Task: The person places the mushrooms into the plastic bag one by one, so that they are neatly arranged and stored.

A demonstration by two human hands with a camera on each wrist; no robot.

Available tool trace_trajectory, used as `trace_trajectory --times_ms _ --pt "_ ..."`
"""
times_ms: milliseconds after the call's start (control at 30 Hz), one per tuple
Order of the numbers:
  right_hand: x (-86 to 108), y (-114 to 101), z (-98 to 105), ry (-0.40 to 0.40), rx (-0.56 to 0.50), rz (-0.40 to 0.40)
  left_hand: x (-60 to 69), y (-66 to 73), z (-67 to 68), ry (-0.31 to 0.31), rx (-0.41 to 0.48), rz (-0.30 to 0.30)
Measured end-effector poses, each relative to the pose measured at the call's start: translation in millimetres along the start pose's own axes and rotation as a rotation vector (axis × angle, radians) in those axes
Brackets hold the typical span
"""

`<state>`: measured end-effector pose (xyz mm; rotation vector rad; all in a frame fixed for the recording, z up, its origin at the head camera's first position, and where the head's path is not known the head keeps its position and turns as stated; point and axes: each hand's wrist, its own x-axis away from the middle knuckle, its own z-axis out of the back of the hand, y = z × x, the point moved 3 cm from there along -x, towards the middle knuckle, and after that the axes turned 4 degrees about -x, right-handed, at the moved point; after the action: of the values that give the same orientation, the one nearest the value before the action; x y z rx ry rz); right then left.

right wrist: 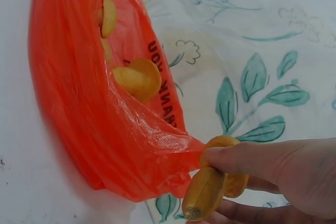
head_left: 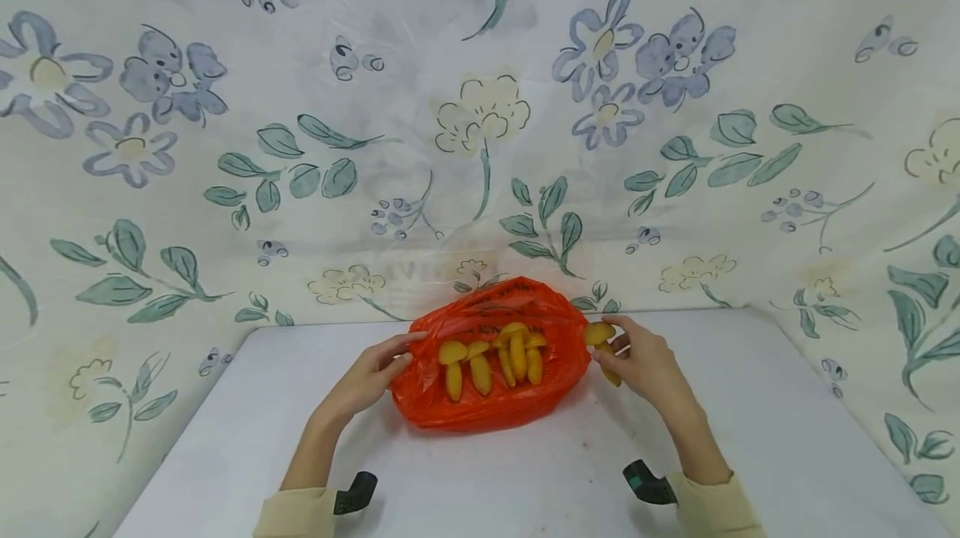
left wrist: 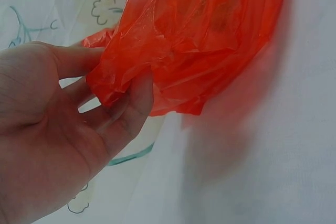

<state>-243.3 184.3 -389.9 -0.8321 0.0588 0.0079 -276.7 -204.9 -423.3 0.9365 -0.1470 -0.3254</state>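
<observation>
A red plastic bag (head_left: 480,418) lies on the table with its mouth spread, and several yellow mushrooms (head_left: 481,371) sit in a row within it. My left hand (head_left: 375,375) grips the bag's left edge; the left wrist view shows thumb and fingers on the crumpled red plastic (left wrist: 178,40). At the bag's right end, my right hand (head_left: 648,363) pinches one yellow mushroom (right wrist: 203,195) by thumb and fingers. A gathered corner of the bag reaches that mushroom in the right wrist view; whether the fingers hold the corner too is hidden.
The white table (head_left: 517,484) extends in front of the bag and to both sides. Right behind the bag rises a floral cloth (head_left: 420,188), which also hangs at the left and right. Dark wrist devices (head_left: 649,484) sit at both sleeves.
</observation>
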Motion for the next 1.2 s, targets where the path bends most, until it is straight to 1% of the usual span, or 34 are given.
trace_trajectory --times_ms 233,733,967,1200 --pt "-4.3 -7.8 -0.4 -0.009 -0.011 0.016 -0.7 -1.0 0.9 -0.002 -0.005 -0.004" --pt "-14.5 -36.6 -0.9 0.006 -0.022 0.076 0.7 0.1 0.5 0.003 0.002 -0.002" --pt "-19.9 -49.0 -10.7 0.006 -0.039 0.109 0.1 -0.4 0.7 0.005 -0.009 -0.023" --pt "-26.1 -58.5 -29.4 -0.011 -0.054 0.124 0.2 -1.4 1.5 0.01 -0.013 -0.033"
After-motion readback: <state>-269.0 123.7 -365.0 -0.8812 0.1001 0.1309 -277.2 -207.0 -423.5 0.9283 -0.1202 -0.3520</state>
